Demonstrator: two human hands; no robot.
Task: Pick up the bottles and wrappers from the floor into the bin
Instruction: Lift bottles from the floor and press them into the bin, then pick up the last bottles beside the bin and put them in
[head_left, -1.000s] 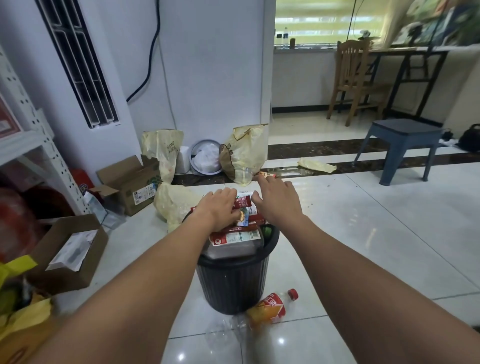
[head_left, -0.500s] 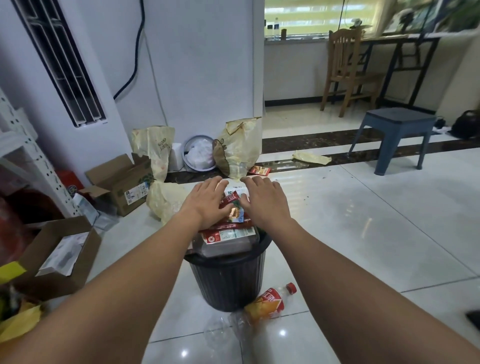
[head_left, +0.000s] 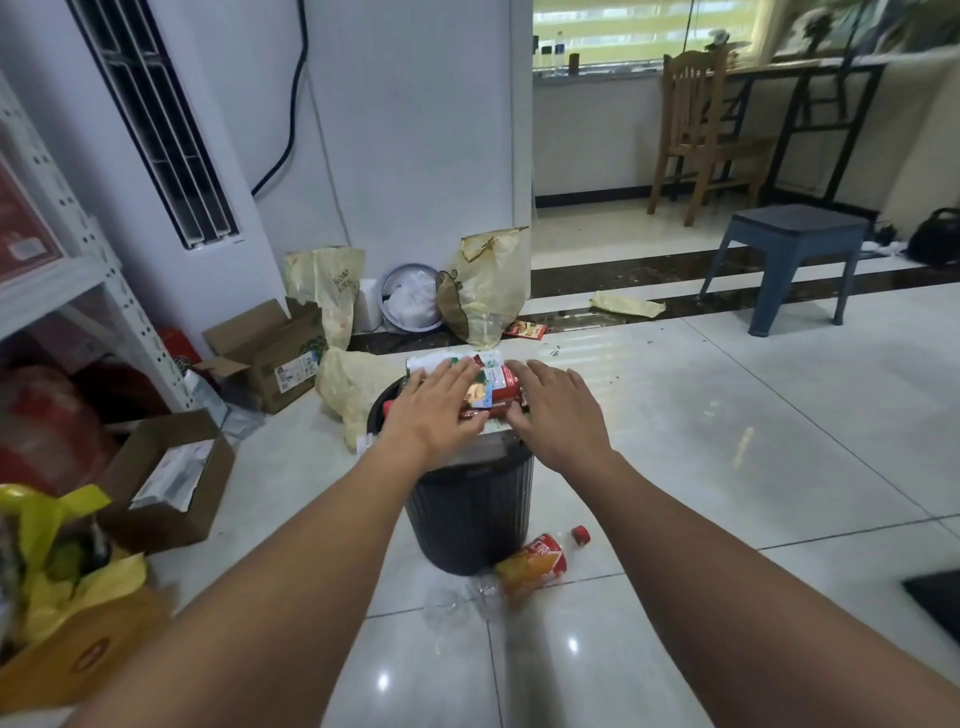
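Glossy white floor tiles run out to a dark marble strip and a pale wall. Near the middle of the view stands a black ribbed bin, filled past its rim with a heap of red and white wrappers.

Both hands lie flat on that heap. The left hand presses at the pile's nine o'clock side and the right hand at its three o'clock side. On each the fingers are straight and slightly spread, curled round nothing.

At the bin's five o'clock an orange-labelled bottle lies on its side, touching the bin's foot, with a loose red cap just beside its neck. A crushed clear bottle lies at six o'clock, next to the orange one.

A small red wrapper rests on the tiles at the bin's twelve o'clock, by the dark strip. A flat yellow wrapper lies on that strip at about one o'clock.

A yellowish bag slumps against the bin at ten o'clock. Two more such bags stand by the wall beyond it.

A blue stool stands at two o'clock, well apart from the bin, and a wooden chair stands behind it. Two open cardboard boxes sit at nine to ten o'clock beside a white metal rack.
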